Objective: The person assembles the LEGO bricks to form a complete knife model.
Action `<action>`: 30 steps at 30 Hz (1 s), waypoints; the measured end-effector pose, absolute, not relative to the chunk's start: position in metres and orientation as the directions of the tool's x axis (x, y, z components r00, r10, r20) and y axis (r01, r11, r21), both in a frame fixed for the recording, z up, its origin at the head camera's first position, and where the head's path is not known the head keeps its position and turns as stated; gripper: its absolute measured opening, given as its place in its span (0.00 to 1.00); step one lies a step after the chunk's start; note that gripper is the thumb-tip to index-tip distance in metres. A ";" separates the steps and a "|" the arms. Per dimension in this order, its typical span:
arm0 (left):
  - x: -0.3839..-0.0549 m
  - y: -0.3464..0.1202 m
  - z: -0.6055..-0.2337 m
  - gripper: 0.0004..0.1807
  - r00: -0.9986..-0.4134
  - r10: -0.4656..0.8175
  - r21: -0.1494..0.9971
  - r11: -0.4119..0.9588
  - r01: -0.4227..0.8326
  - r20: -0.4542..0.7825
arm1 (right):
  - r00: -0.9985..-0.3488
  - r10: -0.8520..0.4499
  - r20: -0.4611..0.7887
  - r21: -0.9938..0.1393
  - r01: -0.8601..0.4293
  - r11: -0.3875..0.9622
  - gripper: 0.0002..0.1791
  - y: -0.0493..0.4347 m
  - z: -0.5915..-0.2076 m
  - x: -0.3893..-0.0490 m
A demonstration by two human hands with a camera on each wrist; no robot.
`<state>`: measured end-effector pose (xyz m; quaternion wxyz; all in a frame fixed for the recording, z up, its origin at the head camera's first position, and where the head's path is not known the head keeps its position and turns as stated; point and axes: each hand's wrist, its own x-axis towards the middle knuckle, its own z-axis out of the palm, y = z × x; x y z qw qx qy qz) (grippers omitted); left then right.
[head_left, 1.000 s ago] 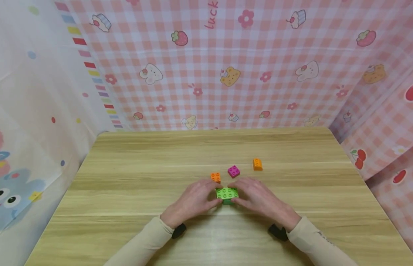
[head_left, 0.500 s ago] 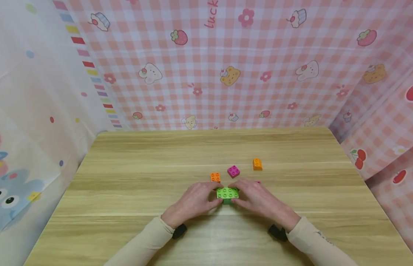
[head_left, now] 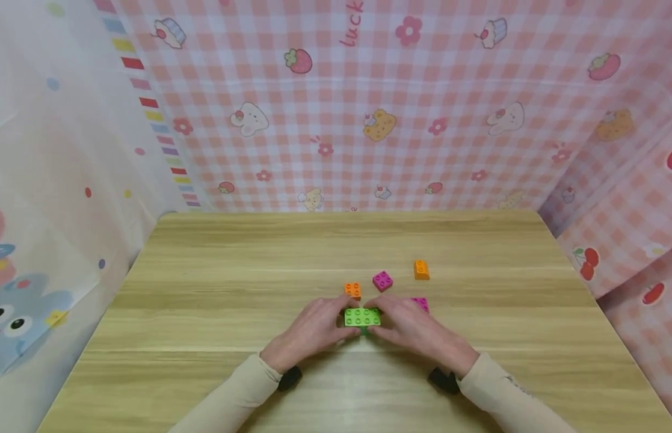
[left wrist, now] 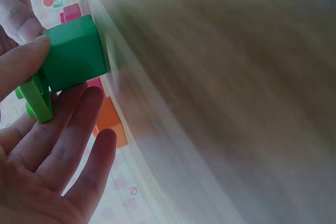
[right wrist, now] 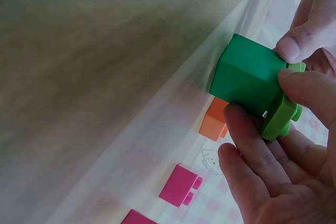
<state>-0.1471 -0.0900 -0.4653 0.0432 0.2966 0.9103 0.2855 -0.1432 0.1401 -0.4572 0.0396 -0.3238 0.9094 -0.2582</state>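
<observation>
A light green flat building brick (head_left: pixel 362 317) with two rows of studs sits on top of a dark green block (left wrist: pixel 76 53). My left hand (head_left: pixel 316 325) pinches this pair from the left, thumb on the near side, fingers on the far side. From the right, my right hand (head_left: pixel 414 325) pinches it the same way. Both wrist views show the thumbs close together, near the seam between the light green brick and the dark green block (right wrist: pixel 247 74). The light green brick overhangs the block at both ends.
Just beyond the hands lies an orange brick (head_left: pixel 352 291), with a magenta brick (head_left: pixel 382 281) to its right. An orange brick with a sloped side (head_left: pixel 421 270) is farther right. Another magenta brick (head_left: pixel 420 304) shows partly behind my right hand. All rest on the wooden table (head_left: pixel 206 288).
Both hands keep their hold on the green bricks, which have shifted slightly left against the loose bricks. The magenta brick behind my right hand has come more into sight. The head view has moved a little.
</observation>
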 end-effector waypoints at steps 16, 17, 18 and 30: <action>-0.153 -0.097 -0.458 0.24 -0.810 0.585 0.545 0.686 0.482 -0.020 | -0.781 -0.625 -0.013 -0.541 -0.520 0.661 0.21 0.132 -0.451 -0.150; -0.153 -0.098 -0.458 0.24 -0.811 0.585 0.547 0.686 0.480 -0.022 | -0.779 -0.627 -0.016 -0.541 -0.521 0.660 0.21 0.131 -0.451 -0.151; -0.153 -0.098 -0.458 0.24 -0.812 0.583 0.546 0.687 0.479 -0.022 | -0.778 -0.629 -0.019 -0.542 -0.520 0.660 0.21 0.131 -0.451 -0.151; -0.152 -0.100 -0.457 0.22 -0.820 0.573 0.539 0.692 0.480 -0.006 | -0.784 -0.620 -0.014 -0.534 -0.519 0.668 0.22 0.130 -0.452 -0.151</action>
